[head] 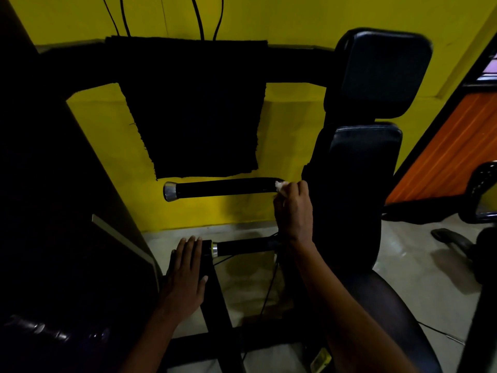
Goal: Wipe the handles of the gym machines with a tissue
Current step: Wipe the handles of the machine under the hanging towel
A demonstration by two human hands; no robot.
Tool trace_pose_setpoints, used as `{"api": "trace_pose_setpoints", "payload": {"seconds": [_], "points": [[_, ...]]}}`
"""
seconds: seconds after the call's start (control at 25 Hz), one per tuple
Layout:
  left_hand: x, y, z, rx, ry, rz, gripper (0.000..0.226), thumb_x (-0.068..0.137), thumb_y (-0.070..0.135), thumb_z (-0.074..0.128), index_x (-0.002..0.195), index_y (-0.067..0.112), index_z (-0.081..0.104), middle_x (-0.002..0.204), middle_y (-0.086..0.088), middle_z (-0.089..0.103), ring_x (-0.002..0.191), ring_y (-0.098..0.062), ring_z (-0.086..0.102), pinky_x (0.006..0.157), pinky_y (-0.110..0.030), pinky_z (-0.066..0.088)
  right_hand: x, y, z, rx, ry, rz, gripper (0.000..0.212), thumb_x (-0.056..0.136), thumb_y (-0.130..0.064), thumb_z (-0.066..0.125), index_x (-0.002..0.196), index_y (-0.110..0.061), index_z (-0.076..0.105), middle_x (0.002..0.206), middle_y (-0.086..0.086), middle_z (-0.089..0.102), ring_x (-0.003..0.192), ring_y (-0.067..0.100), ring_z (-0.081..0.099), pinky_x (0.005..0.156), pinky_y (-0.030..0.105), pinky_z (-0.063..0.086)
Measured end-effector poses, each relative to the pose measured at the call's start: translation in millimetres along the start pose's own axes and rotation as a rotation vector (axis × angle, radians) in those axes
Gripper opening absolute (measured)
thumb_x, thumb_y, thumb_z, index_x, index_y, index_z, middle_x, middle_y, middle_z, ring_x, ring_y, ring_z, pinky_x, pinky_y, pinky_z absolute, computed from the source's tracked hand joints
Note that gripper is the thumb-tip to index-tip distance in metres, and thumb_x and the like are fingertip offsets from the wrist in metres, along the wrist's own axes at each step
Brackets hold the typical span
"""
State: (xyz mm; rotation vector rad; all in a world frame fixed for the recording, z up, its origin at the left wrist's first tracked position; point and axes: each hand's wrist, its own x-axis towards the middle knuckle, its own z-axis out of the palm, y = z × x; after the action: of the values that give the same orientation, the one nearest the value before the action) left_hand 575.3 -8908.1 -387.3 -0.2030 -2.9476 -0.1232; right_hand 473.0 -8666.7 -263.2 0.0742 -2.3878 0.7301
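While the left hand [185, 273] lies flat, the right hand's [294, 211] grip pinches a tissue [279, 186] against the upper handle [223, 188].

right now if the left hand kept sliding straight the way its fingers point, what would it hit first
Probably nothing solid soon. The left hand lies flat on the black frame bar, fingers pointing toward the yellow wall. The lower handle sits just to its right, though depth is unclear.

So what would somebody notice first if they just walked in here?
Probably the bright yellow wall behind everything, with a big black cloth draped over the machine's bar in the middle. Just below it, the right hand presses a white tissue against the long black handle with the silver end cap, while the left hand rests flat on the frame lower down.
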Motion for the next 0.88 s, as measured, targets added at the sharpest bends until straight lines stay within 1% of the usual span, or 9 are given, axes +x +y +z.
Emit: {"api": "trace_pose_setpoints", "payload": {"seconds": [0.12, 0.2, 0.36, 0.44, 0.56, 0.64, 0.68, 0.8, 0.88], "points": [[0, 1, 0, -0.002, 0.005, 0.008, 0.078, 0.084, 0.041, 0.035, 0.151, 0.004, 0.017, 0.157, -0.015, 0.02, 0.144, -0.034, 0.016, 0.114, -0.046, 0.017, -20, 6, -3, 0.058, -0.025, 0.19, 0.019, 0.084, -0.01, 0.066, 0.094, 0.003, 0.057, 0.097, 0.017, 0.054, 0.075, 0.028, 0.054, 0.061, 0.034, 0.045], [0, 2, -1, -0.013, 0.014, 0.004, 0.078, 0.083, 0.04, 0.035, 0.15, 0.004, 0.018, 0.156, -0.016, 0.021, 0.144, -0.035, 0.017, 0.114, -0.045, 0.015, -34, 9, -2, 0.082, -0.047, 0.304, 0.018, 0.087, -0.013, 0.062, 0.095, 0.003, 0.058, 0.097, 0.016, 0.055, 0.077, 0.024, 0.054, 0.065, 0.033, 0.046], [0, 3, -2, -0.035, 0.031, 0.021, 0.077, 0.082, 0.038, 0.036, 0.149, 0.002, 0.021, 0.155, -0.017, 0.023, 0.143, -0.036, 0.018, 0.114, -0.045, 0.015, -63, 13, 5, 0.163, -0.027, 0.526, 0.015, 0.089, -0.013, 0.057, 0.084, 0.001, 0.059, 0.086, 0.017, 0.061, 0.073, 0.023, 0.056, 0.06, 0.028, 0.04], [0, 3, -2, -0.034, 0.034, 0.023, 0.077, 0.082, 0.039, 0.036, 0.149, 0.002, 0.022, 0.155, -0.017, 0.024, 0.143, -0.036, 0.018, 0.114, -0.044, 0.015, -74, 15, 6, 0.198, -0.026, 0.651, 0.015, 0.088, -0.012, 0.056, 0.084, 0.001, 0.06, 0.085, 0.017, 0.063, 0.072, 0.022, 0.057, 0.059, 0.026, 0.039], [1, 2, -2, -0.04, 0.042, 0.025, 0.078, 0.082, 0.039, 0.036, 0.149, 0.002, 0.021, 0.155, -0.017, 0.024, 0.143, -0.036, 0.018, 0.114, -0.043, 0.013, -82, 19, 12, 0.257, -0.067, 0.848, 0.017, 0.089, -0.015, 0.055, 0.092, 0.0, 0.062, 0.09, 0.017, 0.065, 0.078, 0.024, 0.062, 0.063, 0.029, 0.046], [0, 1, -2, -0.043, 0.044, 0.029, 0.078, 0.083, 0.039, 0.036, 0.15, 0.003, 0.019, 0.155, -0.016, 0.023, 0.143, -0.035, 0.018, 0.114, -0.043, 0.014, -83, 20, 14, 0.314, -0.08, 0.925, 0.018, 0.091, -0.017, 0.053, 0.1, -0.003, 0.061, 0.099, 0.017, 0.066, 0.088, 0.027, 0.063, 0.074, 0.035, 0.052], [0, 1, -3, -0.042, 0.043, 0.029, 0.078, 0.083, 0.039, 0.036, 0.15, 0.003, 0.019, 0.155, -0.016, 0.023, 0.144, -0.035, 0.018, 0.114, -0.044, 0.015, -81, 17, 14, 0.333, -0.066, 0.958, 0.02, 0.092, -0.016, 0.052, 0.104, -0.002, 0.06, 0.103, 0.017, 0.065, 0.093, 0.029, 0.062, 0.077, 0.033, 0.05], [0, 0, -2, -0.04, 0.033, 0.023, 0.078, 0.083, 0.039, 0.037, 0.15, 0.004, 0.017, 0.155, -0.015, 0.023, 0.143, -0.035, 0.018, 0.113, -0.045, 0.019, -66, 8, 13, 0.351, 0.051, 0.981, 0.026, 0.095, -0.017, 0.051, 0.108, 0.004, 0.061, 0.103, 0.018, 0.064, 0.098, 0.031, 0.061, 0.074, 0.026, 0.042], [0, 0, -1, -0.039, 0.025, 0.013, 0.079, 0.083, 0.039, 0.04, 0.151, 0.005, 0.016, 0.155, -0.015, 0.023, 0.143, -0.035, 0.019, 0.113, -0.046, 0.021, -51, 4, 13, 0.361, 0.114, 0.922, 0.025, 0.092, -0.016, 0.053, 0.104, 0.003, 0.063, 0.103, 0.018, 0.063, 0.097, 0.032, 0.061, 0.077, 0.034, 0.049]]}}
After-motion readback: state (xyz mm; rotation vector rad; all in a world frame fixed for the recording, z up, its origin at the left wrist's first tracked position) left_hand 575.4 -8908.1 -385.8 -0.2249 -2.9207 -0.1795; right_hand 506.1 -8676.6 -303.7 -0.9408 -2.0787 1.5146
